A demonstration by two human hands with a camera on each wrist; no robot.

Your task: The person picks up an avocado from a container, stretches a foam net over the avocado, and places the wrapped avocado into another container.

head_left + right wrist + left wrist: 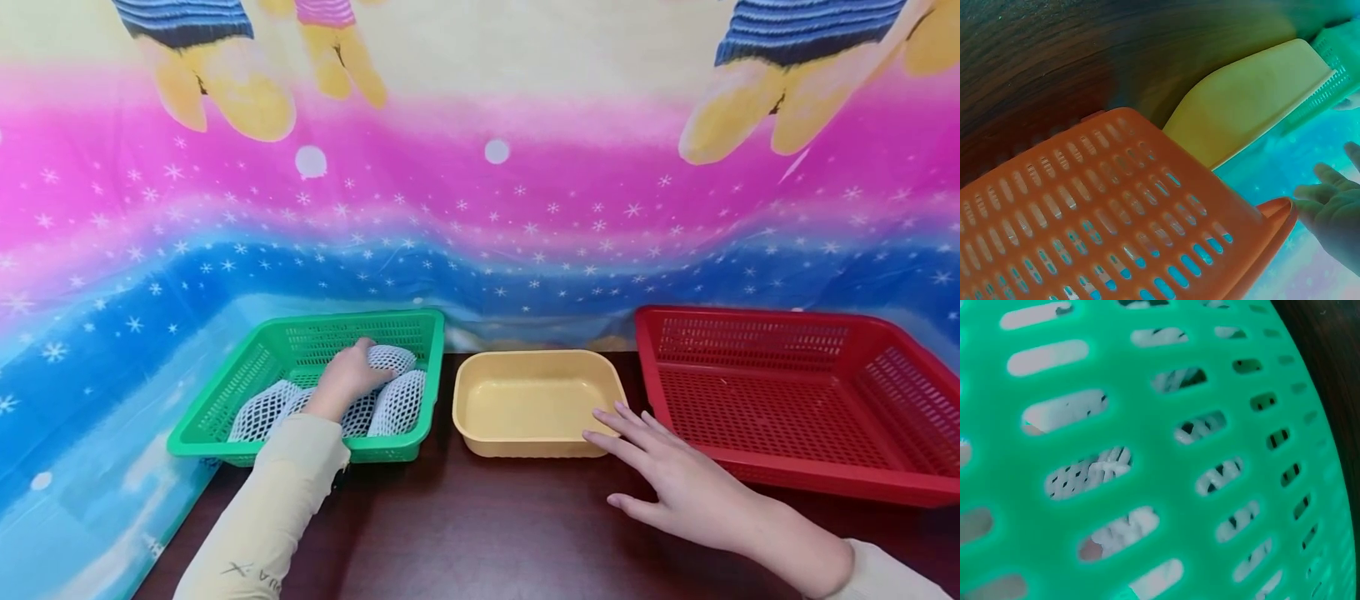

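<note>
In the head view, my left hand point(347, 380) reaches into the green basket point(180, 433). Its thumb and fingers hold a white foam fruit net point(392, 358), one of several lying there. Beside it leans another foam net point(405, 404); whatever they wrap is hard to make out. The left wrist view looks through the slotted green wall point(1116, 437), with white mesh behind it. My right hand point(675, 483) hovers with fingers spread and nothing in them, near the right end of the yellow tray point(536, 448) and the red basket's left corner.
The red basket point(810, 479) stands on the right, with the yellow tray between it and the green basket. All rest on a dark brown table point(480, 533). A colourful printed cloth point(487, 208) hangs behind and along the left side.
</note>
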